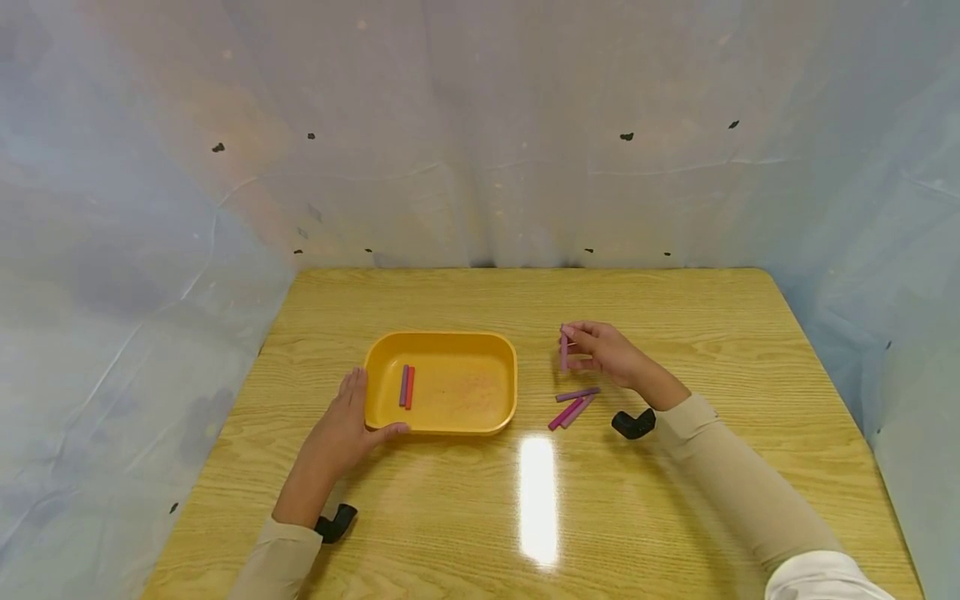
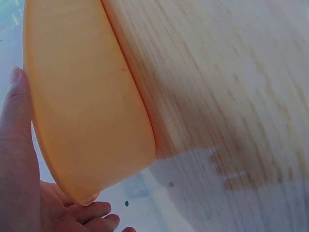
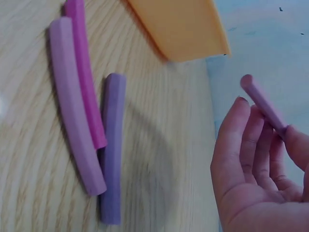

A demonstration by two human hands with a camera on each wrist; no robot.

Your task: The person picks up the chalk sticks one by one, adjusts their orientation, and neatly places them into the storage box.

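Mauve stick (image 1: pixel 564 353) sits pinched in right hand (image 1: pixel 609 352); spread left hand (image 1: pixel 342 427) touches yellow tray (image 1: pixel 465 379).

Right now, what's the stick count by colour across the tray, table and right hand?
Red stick: 1, in the yellow tray
Magenta stick: 1, on the table
Purple or mauve sticks: 4, one in the right hand
Total: 6

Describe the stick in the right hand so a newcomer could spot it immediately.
Over the wooden table, right of the yellow tray, find the right hand. It pinches a slim, pale purple stick. Unlike the three sticks lying nearby on the table, this one is held up.
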